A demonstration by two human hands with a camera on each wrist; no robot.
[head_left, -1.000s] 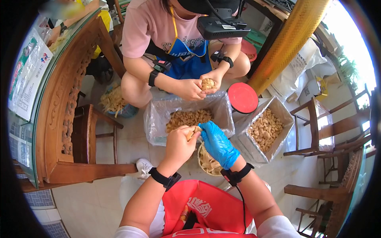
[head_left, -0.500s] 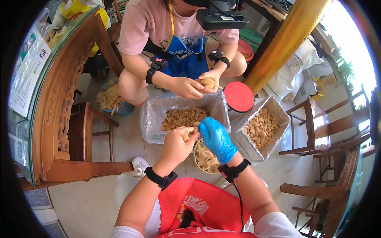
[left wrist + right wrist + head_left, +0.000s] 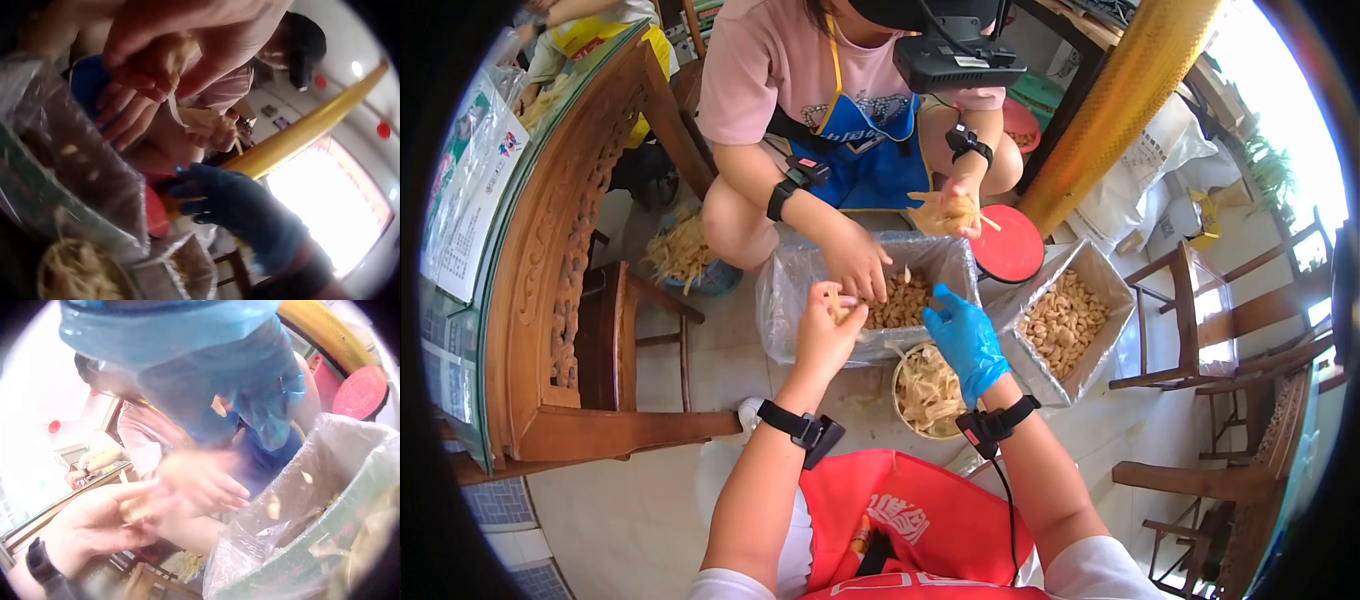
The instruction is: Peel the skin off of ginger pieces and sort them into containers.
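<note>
Bare left hand [image 3: 828,330] pinches a small pale peeled piece [image 3: 836,300] over the near rim of the plastic-lined box of tan kernels [image 3: 795,290], blue-gloved right hand [image 3: 965,338] loosely spread, holding nothing, above the round basket of pale peelings [image 3: 927,395].

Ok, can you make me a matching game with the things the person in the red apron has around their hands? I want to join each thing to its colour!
Things:
1. right hand glove
2. round lid by the boxes
3. bowl of peelings under the hands
4. band on the left hand wrist

Colours:
a. black
b. pale yellow
c. blue
d. red

Pairs: 1-c, 2-d, 3-b, 4-a
</note>
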